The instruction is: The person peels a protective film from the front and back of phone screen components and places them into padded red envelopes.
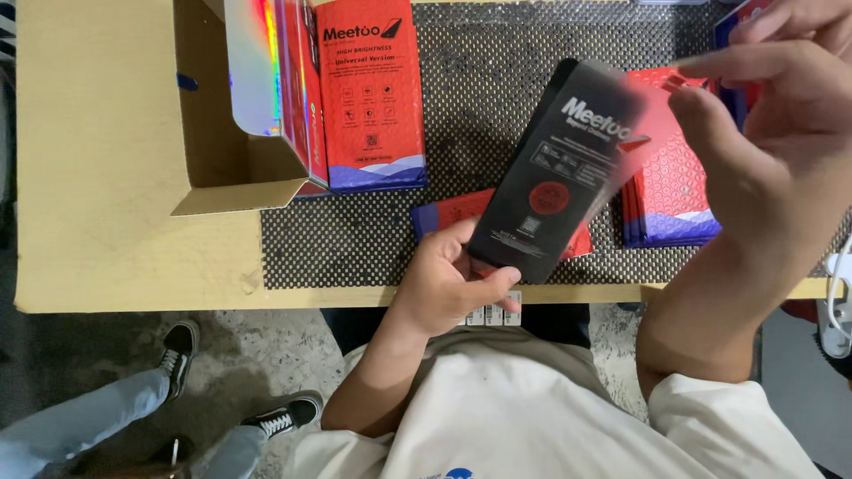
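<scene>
My left hand grips the lower end of a flat black packet with white print and a red round mark, held tilted above the table. My right hand is raised at the packet's upper right corner, fingers pinching a thin clear film or flap there; the motion is blurred. Under the packet lies a red and blue flat box on the dotted black mat.
An open cardboard carton holds upright red boxes at the upper left. A stack of red and blue boxes lies at the right. Another person's legs and black sneakers are on the floor at the lower left.
</scene>
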